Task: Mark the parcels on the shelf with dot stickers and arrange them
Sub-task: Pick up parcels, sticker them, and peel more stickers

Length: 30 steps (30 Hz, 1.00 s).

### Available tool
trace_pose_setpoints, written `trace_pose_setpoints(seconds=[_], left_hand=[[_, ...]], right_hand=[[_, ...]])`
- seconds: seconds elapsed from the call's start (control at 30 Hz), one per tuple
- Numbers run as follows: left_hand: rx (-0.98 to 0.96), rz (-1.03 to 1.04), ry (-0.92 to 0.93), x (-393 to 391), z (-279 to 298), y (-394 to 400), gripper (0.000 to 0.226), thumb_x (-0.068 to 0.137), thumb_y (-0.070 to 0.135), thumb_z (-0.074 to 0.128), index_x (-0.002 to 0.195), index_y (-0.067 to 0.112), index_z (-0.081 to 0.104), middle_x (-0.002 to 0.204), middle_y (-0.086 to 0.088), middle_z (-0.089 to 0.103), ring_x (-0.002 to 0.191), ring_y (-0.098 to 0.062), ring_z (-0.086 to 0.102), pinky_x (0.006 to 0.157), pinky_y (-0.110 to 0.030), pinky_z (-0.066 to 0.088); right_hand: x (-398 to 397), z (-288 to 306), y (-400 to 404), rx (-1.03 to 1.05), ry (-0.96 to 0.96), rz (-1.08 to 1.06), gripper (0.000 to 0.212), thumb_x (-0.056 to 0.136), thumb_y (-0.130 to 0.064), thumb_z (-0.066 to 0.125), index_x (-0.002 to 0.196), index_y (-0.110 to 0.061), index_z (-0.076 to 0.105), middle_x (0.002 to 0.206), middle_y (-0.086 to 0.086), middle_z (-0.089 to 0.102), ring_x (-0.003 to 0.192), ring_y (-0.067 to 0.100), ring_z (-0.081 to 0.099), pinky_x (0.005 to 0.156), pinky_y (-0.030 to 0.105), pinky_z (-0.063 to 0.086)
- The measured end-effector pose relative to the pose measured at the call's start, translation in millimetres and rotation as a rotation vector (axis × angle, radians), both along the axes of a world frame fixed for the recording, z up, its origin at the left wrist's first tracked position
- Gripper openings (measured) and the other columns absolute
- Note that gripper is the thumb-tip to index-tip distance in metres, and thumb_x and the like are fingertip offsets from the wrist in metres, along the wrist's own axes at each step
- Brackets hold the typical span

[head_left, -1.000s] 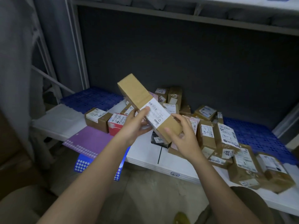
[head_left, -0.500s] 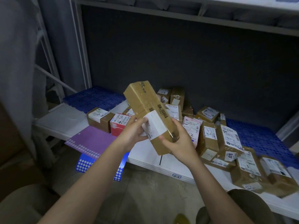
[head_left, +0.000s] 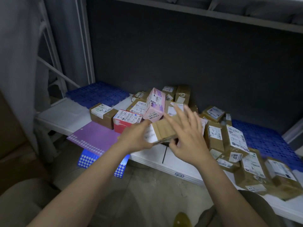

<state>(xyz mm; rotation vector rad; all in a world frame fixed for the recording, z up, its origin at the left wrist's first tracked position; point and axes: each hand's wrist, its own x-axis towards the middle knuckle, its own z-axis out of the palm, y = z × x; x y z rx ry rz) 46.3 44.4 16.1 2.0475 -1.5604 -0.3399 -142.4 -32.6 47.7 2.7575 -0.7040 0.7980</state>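
Shelving (head_left: 165, 163) spanned the view, its white board carrying a loose heap of parcels (head_left: 213, 133) from the middle out to the right end, while the left stretch of board (head_left: 65, 115) lay mostly bare behind the purple sticker sheet (head_left: 95, 136). A blue sticker sheet (head_left: 86, 158) hung over the front edge below it. One long brown parcel (head_left: 164, 131) was held low over the front of the board, its long axis running roughly left to right, the white-labelled end toward the left. That end was gripped by the left hand (head_left: 136, 138), fingers curled round it. The right hand (head_left: 185, 135) was seen spread, fingers straight and blurred, lying over the parcel's right half; whether it bore on the parcel could not be told. The parcel therefore lay directly under and between both hands, the left being the one with hold. Open room was judged to lie leftward, past the brown box (head_left: 102, 114) and red box (head_left: 127, 120), the heap crowding close on the right.
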Motion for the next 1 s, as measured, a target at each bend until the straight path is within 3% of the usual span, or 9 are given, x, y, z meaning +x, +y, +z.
trace_pose_setpoints(seconds=[0.07,0.17,0.27,0.4,0.63,0.87,1.0], left_hand=[[0.048,-0.060,-0.226,-2.7,-2.8,2.8,0.071,0.071,0.032,0.072,0.132,0.030,0.037,0.128,0.004,0.053,0.118,-0.021,0.045,0.091,-0.032,0.033],[0.090,-0.141,-0.324,-5.8,-12.5,5.8,0.072,0.072,0.028,0.073,0.134,0.031,0.036,0.135,0.008,0.045,0.122,-0.017,0.035,0.089,-0.029,0.022],[0.123,-0.156,-0.286,-5.6,-34.9,8.6,0.076,0.070,0.033,0.077,0.135,0.032,0.038,0.137,0.009,0.042,0.125,-0.016,0.033,0.097,-0.029,0.019],[0.074,-0.038,-0.229,3.1,-63.1,10.3,0.070,0.075,0.037,0.072,0.137,0.032,0.039,0.137,0.007,0.039,0.129,-0.017,0.030,0.107,-0.035,0.016],[0.021,0.034,-0.156,4.3,-96.1,-4.5,0.051,0.088,0.027,0.062,0.136,0.029,0.046,0.140,0.007,0.040,0.130,-0.021,0.026,0.104,-0.038,0.032],[-0.040,0.117,-0.107,2.0,-104.2,-30.8,0.037,0.091,0.018,0.057,0.129,0.020,0.054,0.133,-0.002,0.043,0.125,-0.026,0.029,0.089,-0.043,0.047],[0.006,0.080,-0.058,4.0,-112.9,-37.5,0.036,0.092,0.014,0.054,0.128,0.015,0.054,0.135,-0.003,0.041,0.127,-0.024,0.030,0.089,-0.043,0.047]], right_hand=[[-0.7,-13.2,-1.8,0.035,0.226,-0.014,0.080,0.078,-0.034,0.060,0.149,-0.029,0.025,0.157,-0.001,0.020,0.147,0.023,0.002,0.116,0.042,-0.010],[1.4,-41.7,1.1,0.202,0.375,-0.061,0.076,0.083,-0.038,0.062,0.149,-0.028,0.023,0.146,-0.004,0.036,0.137,0.018,0.029,0.111,0.035,0.015],[-0.4,-72.0,4.2,0.277,0.311,-0.096,0.073,0.080,-0.035,0.066,0.143,-0.027,0.032,0.137,-0.006,0.043,0.126,0.019,0.040,0.099,0.034,0.031],[-6.7,-109.5,-1.0,0.191,0.254,-0.167,0.076,0.059,-0.030,0.084,0.128,-0.024,0.051,0.115,-0.002,0.056,0.103,0.023,0.054,0.084,0.036,0.043],[-14.0,-150.3,-18.2,0.222,0.217,-0.300,0.084,0.047,-0.034,0.094,0.121,-0.018,0.058,0.112,0.005,0.060,0.102,0.026,0.056,0.088,0.041,0.048],[-14.6,-164.9,-27.9,0.163,0.164,-0.251,0.079,0.061,-0.037,0.087,0.130,-0.017,0.053,0.118,0.009,0.059,0.110,0.028,0.052,0.094,0.043,0.044],[-12.0,-175.3,-29.8,0.115,0.138,-0.269,0.065,0.064,-0.020,0.087,0.121,-0.019,0.058,0.109,0.007,0.060,0.102,0.025,0.048,0.090,0.040,0.042]])
